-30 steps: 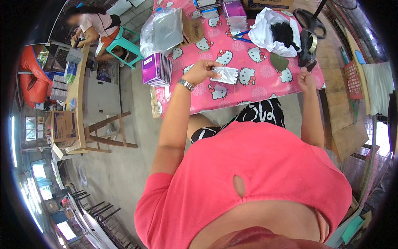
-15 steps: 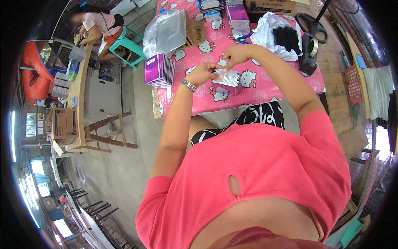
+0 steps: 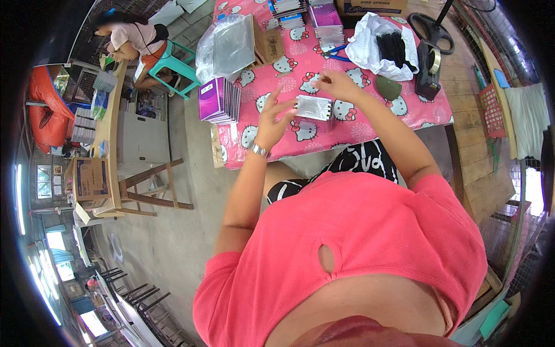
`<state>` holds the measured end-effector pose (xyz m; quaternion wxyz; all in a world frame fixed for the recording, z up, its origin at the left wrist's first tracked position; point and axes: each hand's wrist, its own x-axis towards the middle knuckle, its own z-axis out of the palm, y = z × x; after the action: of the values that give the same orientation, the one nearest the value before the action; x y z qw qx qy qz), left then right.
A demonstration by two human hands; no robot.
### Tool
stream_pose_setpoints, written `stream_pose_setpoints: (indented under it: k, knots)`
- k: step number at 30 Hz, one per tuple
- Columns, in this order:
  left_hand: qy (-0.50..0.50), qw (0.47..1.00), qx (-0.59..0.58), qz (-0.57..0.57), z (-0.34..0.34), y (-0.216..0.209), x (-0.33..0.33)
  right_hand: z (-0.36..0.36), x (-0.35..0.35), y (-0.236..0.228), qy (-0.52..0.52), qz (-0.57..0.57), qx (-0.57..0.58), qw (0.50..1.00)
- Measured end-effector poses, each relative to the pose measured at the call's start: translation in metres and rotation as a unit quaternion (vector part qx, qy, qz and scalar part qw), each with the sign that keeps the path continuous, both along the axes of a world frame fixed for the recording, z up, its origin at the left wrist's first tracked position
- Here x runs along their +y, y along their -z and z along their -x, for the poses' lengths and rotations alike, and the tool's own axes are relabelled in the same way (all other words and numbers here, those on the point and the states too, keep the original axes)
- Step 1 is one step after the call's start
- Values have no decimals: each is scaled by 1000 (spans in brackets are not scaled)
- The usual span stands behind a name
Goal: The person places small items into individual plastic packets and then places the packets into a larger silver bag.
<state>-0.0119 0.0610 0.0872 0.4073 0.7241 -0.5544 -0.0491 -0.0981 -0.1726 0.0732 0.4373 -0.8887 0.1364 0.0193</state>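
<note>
A small stack of spiral-bound notebooks sits near the table's front edge, its top pale and shiny like clear plastic. Just left of it, my left hand is open with fingers spread, a metal watch on its wrist. My right hand hovers past the stack's far right corner, fingers loosely bent and apart, nothing visible in them. Neither hand grips the stack. To the left stands a taller stack of purple notebooks. A dark green rounded piece lies right of my right forearm.
Clear plastic sheets and brown cardboard lie at the far left. Blue-handled pliers, a white bag with black coils and a tape dispenser are farther right. Another person sits at a side bench.
Both hands have come off the notebook stack; the left moved left and opened, the right shifted slightly right and loosened. The green piece now shows beside my right forearm.
</note>
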Motion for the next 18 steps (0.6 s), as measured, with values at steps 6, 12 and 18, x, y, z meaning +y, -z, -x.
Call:
stream_pose_setpoints:
  k: [6, 12, 18]
  knots:
    - [-10, 840, 522, -147, 56, 67, 37, 4, 82, -46, -108, 263, -106, 953]
    - [-66, 722, 671, 159, 74, 76, 38, 25, 74, -69, -36, -130, -192, 972]
    - [-101, 880, 462, 41, 37, 29, 26, 41, 64, 15, -64, -4, -156, 986]
